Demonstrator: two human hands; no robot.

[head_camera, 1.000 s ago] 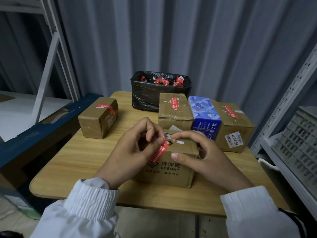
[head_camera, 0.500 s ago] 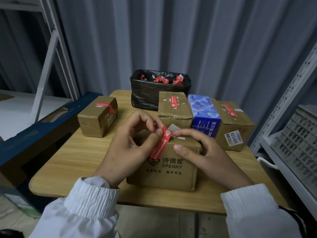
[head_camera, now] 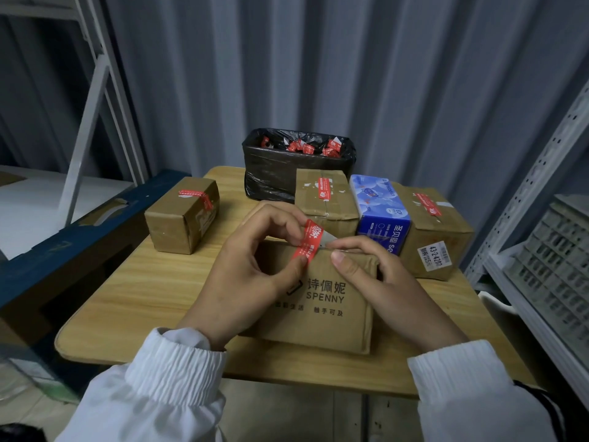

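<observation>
**Here, red strip (head_camera: pixel 308 245) part-lifted off SPENNY box (head_camera: pixel 331 301)**

The left hand (head_camera: pixel 248 272) pinches the red strip between thumb and finger. The right hand (head_camera: pixel 385 282) grips the SPENNY box's top edge, thumb pressing its front, on the counter (head_camera: pixel 143 288). Beyond the right hand, a parcel label (head_camera: pixel 435 254) reads "43-2-4202".

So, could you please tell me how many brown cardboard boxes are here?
4: the SPENNY box in front, the left box apart, the middle box before the black bag, the right box beside the tissue pack. Others may be hidden.
</observation>
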